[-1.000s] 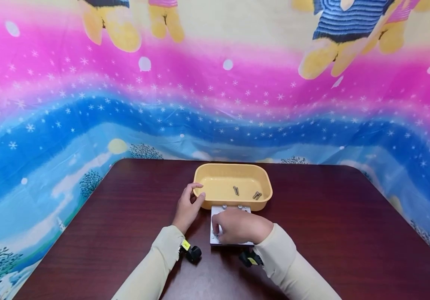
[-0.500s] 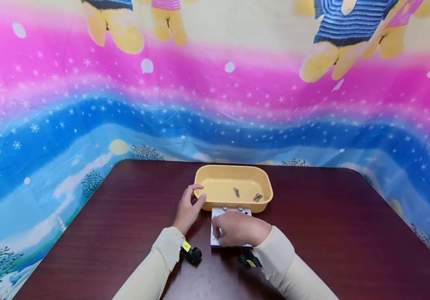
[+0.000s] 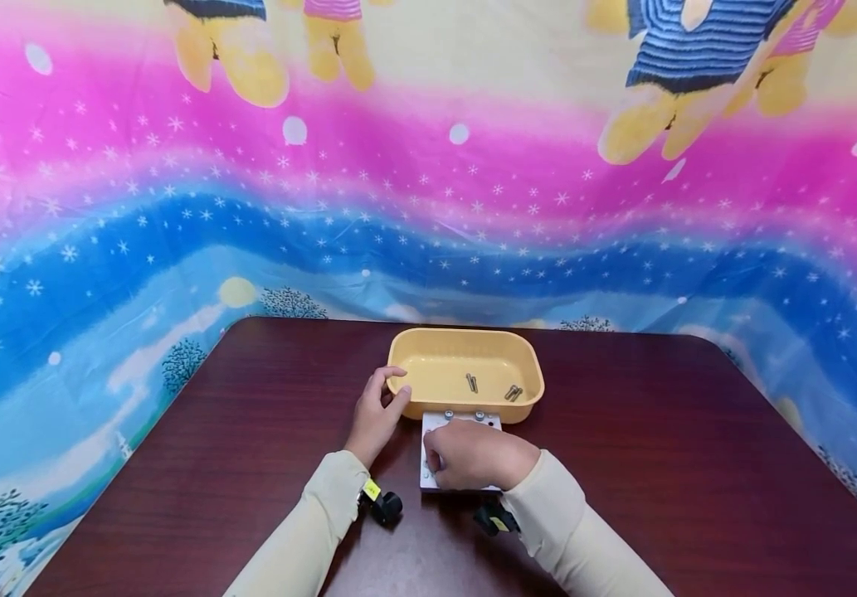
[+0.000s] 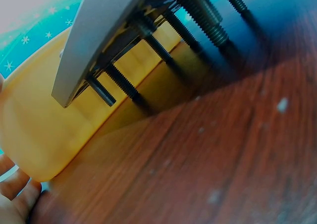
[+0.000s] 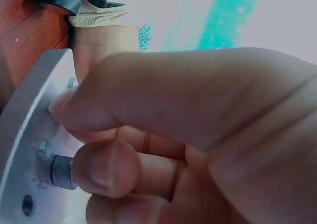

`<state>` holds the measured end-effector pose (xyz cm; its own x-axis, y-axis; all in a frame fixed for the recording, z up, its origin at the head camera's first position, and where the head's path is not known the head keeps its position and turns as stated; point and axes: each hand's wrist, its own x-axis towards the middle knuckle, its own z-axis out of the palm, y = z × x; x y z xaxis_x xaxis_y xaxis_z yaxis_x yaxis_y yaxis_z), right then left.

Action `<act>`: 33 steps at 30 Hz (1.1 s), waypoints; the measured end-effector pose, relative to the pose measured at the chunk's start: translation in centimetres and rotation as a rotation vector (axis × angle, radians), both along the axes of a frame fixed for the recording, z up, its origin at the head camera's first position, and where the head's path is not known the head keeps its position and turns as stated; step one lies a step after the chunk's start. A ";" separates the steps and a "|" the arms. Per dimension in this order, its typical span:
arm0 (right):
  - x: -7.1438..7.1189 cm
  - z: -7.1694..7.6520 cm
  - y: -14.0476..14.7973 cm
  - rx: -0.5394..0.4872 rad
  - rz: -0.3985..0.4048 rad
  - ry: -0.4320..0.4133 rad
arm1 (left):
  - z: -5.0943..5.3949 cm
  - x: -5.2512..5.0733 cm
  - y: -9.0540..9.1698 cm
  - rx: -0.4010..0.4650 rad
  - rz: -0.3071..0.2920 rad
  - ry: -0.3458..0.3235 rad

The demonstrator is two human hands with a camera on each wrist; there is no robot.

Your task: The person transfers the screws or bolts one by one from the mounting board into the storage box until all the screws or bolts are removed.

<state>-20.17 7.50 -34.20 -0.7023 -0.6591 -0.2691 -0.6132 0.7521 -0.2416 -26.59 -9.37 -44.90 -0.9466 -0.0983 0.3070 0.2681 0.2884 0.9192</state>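
Note:
My left hand [image 3: 376, 419] holds the near left corner of a yellow plastic bin [image 3: 428, 407], thumb and fingers over its rim. A light metal plate [image 3: 431, 427] stands against the bin's front, raised off the table. Over the plate, my right hand [image 3: 476, 454] bends down with curled fingers at a bolt; thumb and fingertips hide most of it. In the right wrist view, a bolt head [image 5: 63, 172] sticks up beside one fingertip, near an open hole. Beneath the plate, threaded bolt shanks [image 4: 200, 16] point down in the left wrist view.
Several loose bolts [image 3: 513, 392] lie inside the bin. Two bolt heads [image 3: 449, 414] stand along the plate's far edge. The dark red-brown table [image 3: 659, 448] extends to both sides, with a printed cloth backdrop [image 3: 428, 207] behind it.
The head view shifts slightly. My right fingers move a little at the left side of the plate; the left hand stays on the bin's rim.

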 end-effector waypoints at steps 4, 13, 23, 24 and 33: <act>-0.1 -0.1 0.0 -0.001 0.006 -0.002 | 0.0 0.0 0.0 0.000 0.001 0.001; 0.0 -0.1 0.2 -0.028 0.022 0.009 | 0.0 0.1 0.0 -0.013 -0.008 0.002; 0.1 0.2 0.6 -0.063 0.037 0.054 | 0.0 0.1 0.0 -0.007 -0.011 -0.015; 0.1 0.3 0.6 -0.065 0.034 0.049 | 0.0 0.1 0.0 -0.010 -0.010 -0.013; 0.0 0.5 0.8 -0.086 0.017 0.037 | 0.0 0.0 0.0 -0.004 -0.001 -0.012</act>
<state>-20.13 8.25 -33.73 -0.6993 -0.6906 -0.1847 -0.6354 0.7188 -0.2821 -26.57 -9.39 -44.92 -0.9503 -0.0958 0.2962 0.2577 0.2918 0.9211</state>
